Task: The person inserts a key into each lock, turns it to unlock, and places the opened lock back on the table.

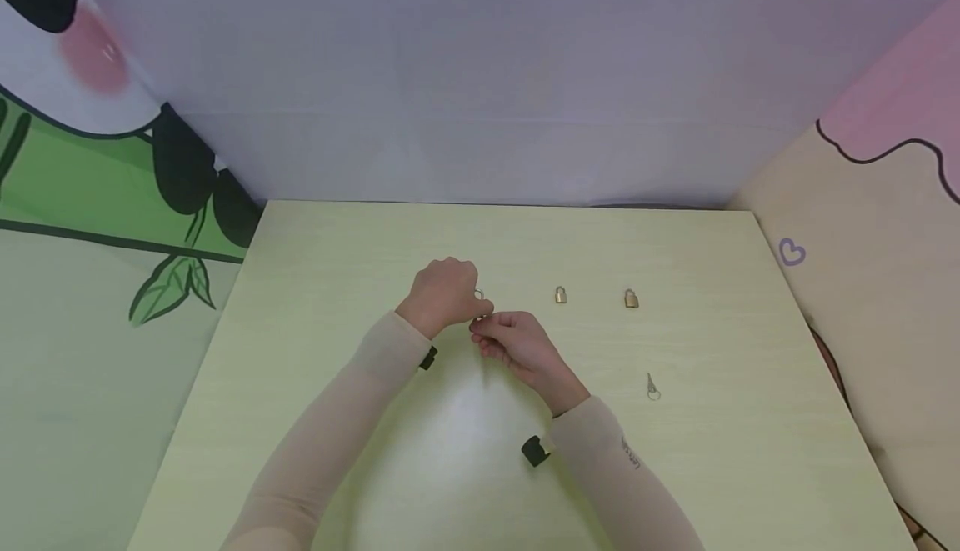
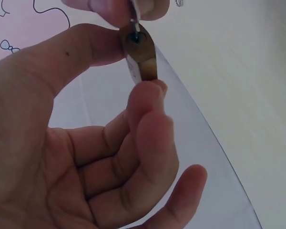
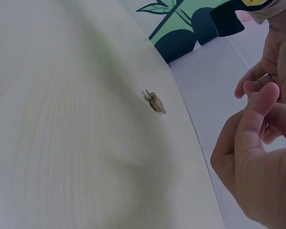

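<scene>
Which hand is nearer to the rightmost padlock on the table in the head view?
Right. In that view, the right hand is left of and below the rightmost padlock; the left hand is farther left.

The left sleeve [image 1: 330, 418] and right sleeve [image 1: 630, 484] are long and pale beige, soft creases crossing the left one, small dark lettering [image 1: 631, 453], unreadable here, on the right. Each wrist carries an angular black device: the left wrist camera [image 1: 428, 358] shows a yellow patch [image 3: 254, 2]; the right wrist camera [image 1: 536, 451] looks boxy. Left hand [image 1: 447, 294] and right hand [image 1: 527, 353] are bare.
</scene>
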The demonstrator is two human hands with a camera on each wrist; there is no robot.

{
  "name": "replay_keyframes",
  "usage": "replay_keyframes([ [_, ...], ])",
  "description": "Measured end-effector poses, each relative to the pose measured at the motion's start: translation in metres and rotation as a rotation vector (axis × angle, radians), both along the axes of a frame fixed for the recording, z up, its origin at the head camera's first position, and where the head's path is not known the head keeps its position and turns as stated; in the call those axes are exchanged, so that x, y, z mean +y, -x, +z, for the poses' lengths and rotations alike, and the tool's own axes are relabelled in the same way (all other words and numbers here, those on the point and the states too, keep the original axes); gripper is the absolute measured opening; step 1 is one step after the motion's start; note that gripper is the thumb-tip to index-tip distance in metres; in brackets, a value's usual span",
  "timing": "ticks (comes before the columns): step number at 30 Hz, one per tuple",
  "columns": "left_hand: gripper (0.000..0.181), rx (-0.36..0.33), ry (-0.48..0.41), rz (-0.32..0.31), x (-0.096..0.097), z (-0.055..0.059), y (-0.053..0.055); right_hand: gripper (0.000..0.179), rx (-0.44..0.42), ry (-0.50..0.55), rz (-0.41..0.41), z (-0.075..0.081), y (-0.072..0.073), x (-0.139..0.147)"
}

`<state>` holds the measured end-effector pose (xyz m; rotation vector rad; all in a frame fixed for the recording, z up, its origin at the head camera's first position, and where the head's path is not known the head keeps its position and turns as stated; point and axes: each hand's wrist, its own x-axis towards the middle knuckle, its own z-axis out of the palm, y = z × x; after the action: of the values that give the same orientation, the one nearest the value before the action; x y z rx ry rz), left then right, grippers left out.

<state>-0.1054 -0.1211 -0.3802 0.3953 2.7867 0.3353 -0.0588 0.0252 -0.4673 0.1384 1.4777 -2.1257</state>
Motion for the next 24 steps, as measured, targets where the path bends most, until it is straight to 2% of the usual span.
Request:
replay_keyframes([
  [3,0.039,-0.009,-0.008,0.002,-0.0003,-0.0010,-0.0007,0.027,0.006,0.010,-0.026,-0.0001,-0.0001,-0.0009],
  [9,0.040,-0.021,-0.021,0.011,-0.0014,-0.0025,0.0003,0.017,0.016,0.007,-0.075,-0.0014,-0.0011,-0.0043],
  [16,0.039,-0.020,-0.027,0.021,-0.0014,-0.0038,0.0006,0.026,0.039,0.017,-0.131,-0.0028,-0.0030,-0.0065],
  [24,0.037,-0.012,-0.026,0.034,-0.0014,-0.0043,0.0010,0.016,-0.025,0.051,-0.177,-0.0083,-0.0036,-0.0091],
])
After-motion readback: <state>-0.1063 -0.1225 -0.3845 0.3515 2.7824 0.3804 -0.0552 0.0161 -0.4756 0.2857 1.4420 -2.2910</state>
